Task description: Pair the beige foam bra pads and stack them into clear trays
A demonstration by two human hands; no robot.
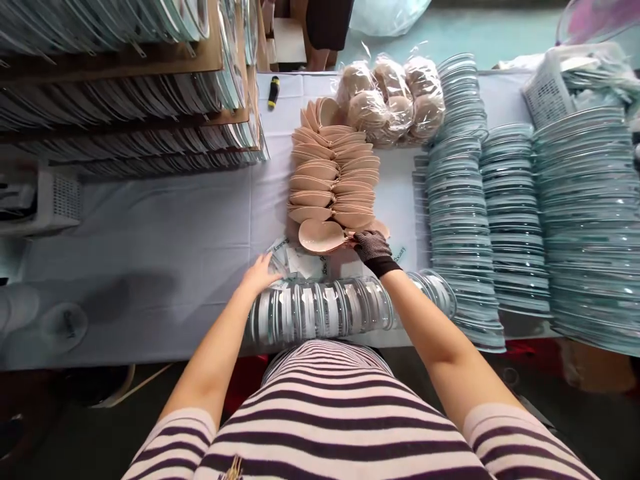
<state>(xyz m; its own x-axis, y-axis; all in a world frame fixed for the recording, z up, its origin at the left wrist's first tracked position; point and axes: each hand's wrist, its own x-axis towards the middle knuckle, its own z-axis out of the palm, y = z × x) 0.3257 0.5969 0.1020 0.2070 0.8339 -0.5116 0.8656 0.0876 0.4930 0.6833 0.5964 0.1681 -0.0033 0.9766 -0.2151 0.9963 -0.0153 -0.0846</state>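
Note:
My right hand (371,247), in a black mesh fingerless glove, pinches the joined middle of a beige stick-on bra (321,235) at the near end of a long double row of beige bra cups (313,181). To the left, my left hand (262,275) has its thumb and fingers around the edge of a clear plastic case (283,259). White printed sheets (306,264) lie between the hands, partly under clear plastic. Just in front of my body, a row of nested clear plastic cases (320,308) stands on edge.
Tall stacks of clear plastic cases (463,220) line the right side, with a white basket (547,90) behind. Bagged cups (393,100) and a black-yellow cutter (273,92) lie at the back. A loaded rack (235,119) stands left. A person (327,27) is beyond the table.

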